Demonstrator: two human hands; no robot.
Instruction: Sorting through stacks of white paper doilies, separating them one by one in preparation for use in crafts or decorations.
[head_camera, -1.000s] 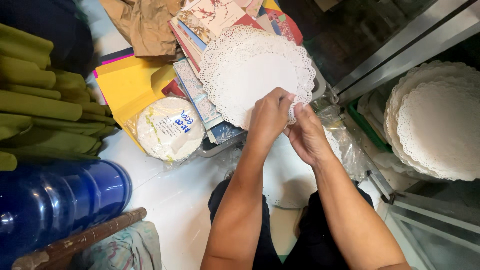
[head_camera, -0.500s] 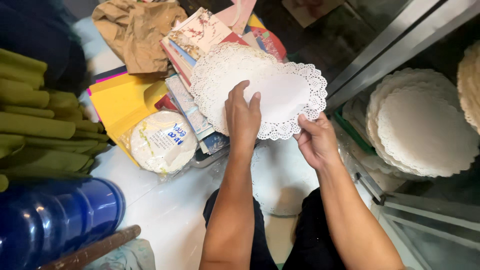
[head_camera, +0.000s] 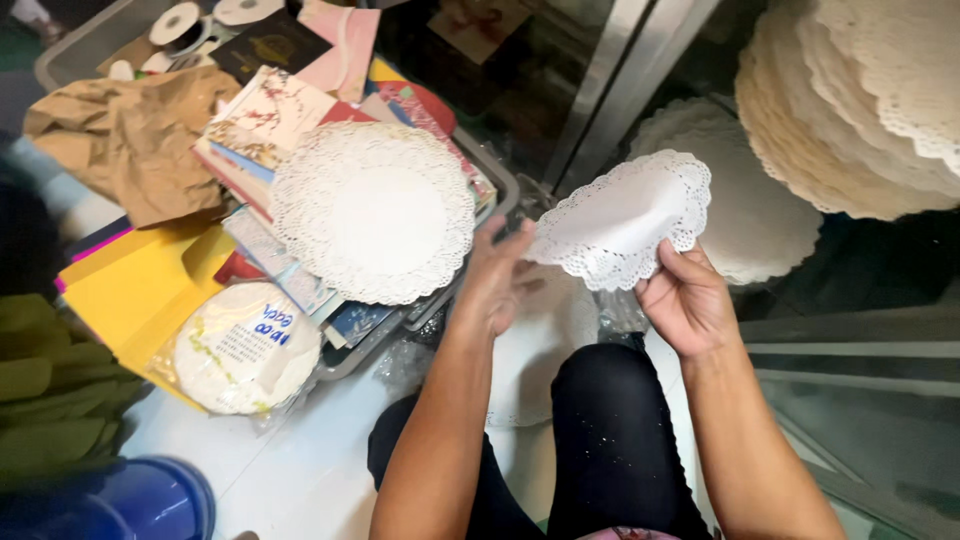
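A sheet of yellow paper (head_camera: 120, 290) lies at the left beside a plastic-wrapped pack of round papers (head_camera: 245, 348). A flat white round lace doily (head_camera: 372, 212) rests on stacked books. The left hand (head_camera: 495, 280) hangs open, fingers loose, just beside a bent white lace doily (head_camera: 620, 218) pinched by the right hand (head_camera: 685, 300). Stacked doilies (head_camera: 860, 100) fill the upper right.

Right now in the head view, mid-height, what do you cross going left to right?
Yellow paper sheet → flat white doily on the card stack → left hand → curled doily pinched by the right hand → stack of doilies at far right.
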